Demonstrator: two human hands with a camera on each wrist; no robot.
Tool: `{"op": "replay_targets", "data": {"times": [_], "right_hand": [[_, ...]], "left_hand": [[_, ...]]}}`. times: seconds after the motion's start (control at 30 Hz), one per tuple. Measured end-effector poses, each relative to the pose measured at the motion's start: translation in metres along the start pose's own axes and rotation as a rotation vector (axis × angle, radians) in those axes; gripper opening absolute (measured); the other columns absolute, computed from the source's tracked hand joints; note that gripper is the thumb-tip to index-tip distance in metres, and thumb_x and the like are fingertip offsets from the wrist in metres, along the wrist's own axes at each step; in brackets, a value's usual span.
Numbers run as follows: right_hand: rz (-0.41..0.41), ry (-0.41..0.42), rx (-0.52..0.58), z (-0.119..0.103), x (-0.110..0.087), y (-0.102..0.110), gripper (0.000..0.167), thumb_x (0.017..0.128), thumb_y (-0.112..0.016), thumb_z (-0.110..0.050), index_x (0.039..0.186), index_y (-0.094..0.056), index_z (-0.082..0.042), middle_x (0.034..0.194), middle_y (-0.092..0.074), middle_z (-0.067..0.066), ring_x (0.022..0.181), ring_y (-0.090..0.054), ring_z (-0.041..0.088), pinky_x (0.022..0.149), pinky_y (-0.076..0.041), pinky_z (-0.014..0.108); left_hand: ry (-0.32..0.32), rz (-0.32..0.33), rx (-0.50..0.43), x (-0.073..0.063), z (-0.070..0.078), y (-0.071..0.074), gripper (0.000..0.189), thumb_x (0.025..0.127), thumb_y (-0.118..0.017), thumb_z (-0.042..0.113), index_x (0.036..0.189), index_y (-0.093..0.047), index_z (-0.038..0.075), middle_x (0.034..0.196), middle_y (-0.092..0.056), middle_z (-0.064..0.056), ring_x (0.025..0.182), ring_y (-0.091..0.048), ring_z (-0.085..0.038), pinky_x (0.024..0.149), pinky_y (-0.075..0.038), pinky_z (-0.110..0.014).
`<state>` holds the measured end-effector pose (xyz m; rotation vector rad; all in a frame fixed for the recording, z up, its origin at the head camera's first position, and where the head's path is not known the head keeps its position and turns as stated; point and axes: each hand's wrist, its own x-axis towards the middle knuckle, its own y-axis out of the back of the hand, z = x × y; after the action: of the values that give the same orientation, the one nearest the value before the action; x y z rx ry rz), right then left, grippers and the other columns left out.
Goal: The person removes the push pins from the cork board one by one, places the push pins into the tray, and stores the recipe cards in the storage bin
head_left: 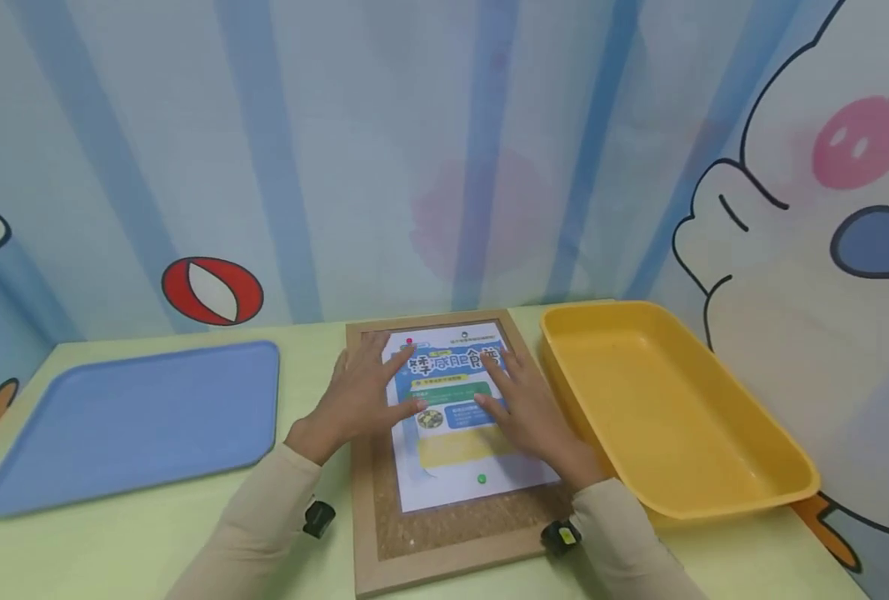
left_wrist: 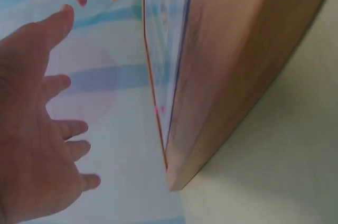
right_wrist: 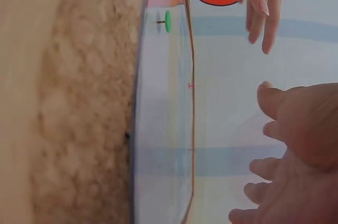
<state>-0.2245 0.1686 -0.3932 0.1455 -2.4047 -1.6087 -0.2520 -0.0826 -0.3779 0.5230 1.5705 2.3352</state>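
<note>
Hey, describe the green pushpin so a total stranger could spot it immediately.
Between the blue tray and the yellow bin lies a wood-framed corkboard bearing a printed sheet. The green pushpin sits near the sheet's lower edge, below its yellow block; its color sets it apart from the pink pin near the upper edge.

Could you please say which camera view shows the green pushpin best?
Right wrist: the green pushpin appears largest, side-on, with its shaft visible. Head shows only a small green dot; left wrist doesn't show it.
</note>
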Motion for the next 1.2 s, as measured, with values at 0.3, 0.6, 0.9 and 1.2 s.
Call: {"op": "replay_targets", "data": {"times": [0.3,0.6,0.9,1.2], "right_hand": [[-0.127,0.007,0.004,0.008,0.004,0.010,0.062,0.103,-0.052,-0.034,0.156,-0.032,-0.009,0.162,-0.023,0.028,0.151,-0.017,0.048,0.121,-0.019,0.062],[-0.225,0.008,-0.117,0.011,0.010,0.008,0.060,0.103,-0.053,-0.036,0.153,-0.037,-0.008,0.160,-0.030,0.026,0.149,-0.024,0.047,0.121,-0.021,0.060],[-0.396,-0.093,-0.152,0.013,0.008,0.005,0.065,0.102,-0.045,-0.051,0.157,-0.031,-0.021,0.168,-0.016,0.015,0.155,-0.008,0.040,0.121,-0.009,0.066],[-0.386,-0.041,-0.183,0.012,0.025,0.003,0.064,0.104,-0.036,-0.053,0.158,-0.028,-0.021,0.168,-0.013,0.013,0.155,-0.006,0.039,0.120,-0.008,0.068]], "left_hand": [[-0.234,-0.246,-0.219,0.000,0.012,-0.013,0.068,0.092,-0.067,0.047,0.150,-0.046,0.018,0.163,-0.027,-0.022,0.151,-0.020,-0.045,0.116,-0.023,-0.069],[-0.404,-0.348,-0.233,0.002,0.025,-0.044,0.061,0.091,-0.069,0.045,0.143,-0.055,0.018,0.162,-0.030,-0.019,0.152,-0.021,-0.042,0.121,-0.019,-0.062],[-0.479,-0.356,-0.141,-0.005,0.037,-0.058,0.055,0.094,-0.062,0.050,0.143,-0.056,0.025,0.166,-0.022,-0.012,0.156,-0.011,-0.036,0.122,-0.007,-0.064],[-0.420,-0.288,-0.207,-0.003,0.033,-0.054,0.047,0.090,-0.070,0.045,0.133,-0.065,0.025,0.164,-0.028,-0.014,0.154,-0.016,-0.039,0.121,-0.006,-0.066]]}}
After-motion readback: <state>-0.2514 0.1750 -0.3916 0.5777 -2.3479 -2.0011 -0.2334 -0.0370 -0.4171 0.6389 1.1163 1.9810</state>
